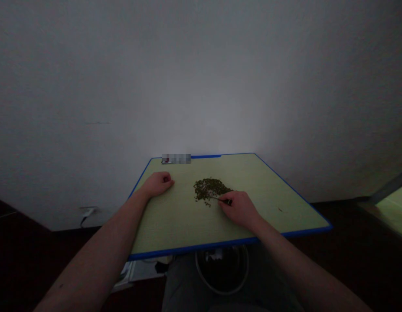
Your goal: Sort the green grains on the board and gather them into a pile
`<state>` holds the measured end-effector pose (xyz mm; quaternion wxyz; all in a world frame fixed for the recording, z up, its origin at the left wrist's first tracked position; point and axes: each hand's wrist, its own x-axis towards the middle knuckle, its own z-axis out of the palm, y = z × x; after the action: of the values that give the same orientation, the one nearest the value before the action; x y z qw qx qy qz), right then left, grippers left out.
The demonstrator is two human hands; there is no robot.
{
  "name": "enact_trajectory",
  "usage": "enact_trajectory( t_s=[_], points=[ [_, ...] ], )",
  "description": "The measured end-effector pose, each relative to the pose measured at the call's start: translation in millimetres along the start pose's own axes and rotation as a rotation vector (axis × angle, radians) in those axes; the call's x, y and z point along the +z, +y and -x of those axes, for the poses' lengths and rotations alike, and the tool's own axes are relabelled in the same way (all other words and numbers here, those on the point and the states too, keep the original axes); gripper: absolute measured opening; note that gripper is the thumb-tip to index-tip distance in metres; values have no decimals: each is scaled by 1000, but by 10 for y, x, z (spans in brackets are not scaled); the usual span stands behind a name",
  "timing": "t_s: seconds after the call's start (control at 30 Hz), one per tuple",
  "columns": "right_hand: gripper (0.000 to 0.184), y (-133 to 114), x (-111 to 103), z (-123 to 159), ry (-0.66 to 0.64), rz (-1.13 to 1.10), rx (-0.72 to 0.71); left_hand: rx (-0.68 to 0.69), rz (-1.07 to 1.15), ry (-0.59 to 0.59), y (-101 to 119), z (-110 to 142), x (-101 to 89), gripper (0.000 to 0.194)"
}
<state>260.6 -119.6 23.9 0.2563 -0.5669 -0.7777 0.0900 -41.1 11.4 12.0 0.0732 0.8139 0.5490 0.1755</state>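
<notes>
A pile of small dark green beads or seeds [210, 189] lies in the middle of a pale green table with a blue rim [230, 243]. My right hand [240, 209] rests just right of the pile, fingers pinched on a thin dark tool [222, 199] whose tip reaches into the pile's near edge. My left hand [158, 183] lies on the table's left side, fingers curled in a loose fist, nothing visible in it, a hand's width from the pile.
A plain white wall stands right behind the table. A small blurred object [176, 159] lies at the table's far edge. A tiny red speck [280, 210] sits on the right. Another green surface [394, 208] shows at far right. A round white-rimmed container [222, 271] is under the table.
</notes>
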Motion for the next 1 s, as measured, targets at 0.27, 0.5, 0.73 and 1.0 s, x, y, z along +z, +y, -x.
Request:
enact_trajectory(
  t_s=[0.27,0.5,0.73,1.0],
  points=[
    [19,1,-33,49,-52,-101,-58,-21,15,3,-3,11,12,26],
    [20,11,-22,39,-47,-87,-60,-11,3,-5,-28,-1,14,26],
    [20,-39,-8,0,-56,-63,-56,-3,10,9,-29,-2,20,25],
    [20,-56,8,-19,-14,-29,-29,-29,21,-1,-13,0,10,25]
  ],
)
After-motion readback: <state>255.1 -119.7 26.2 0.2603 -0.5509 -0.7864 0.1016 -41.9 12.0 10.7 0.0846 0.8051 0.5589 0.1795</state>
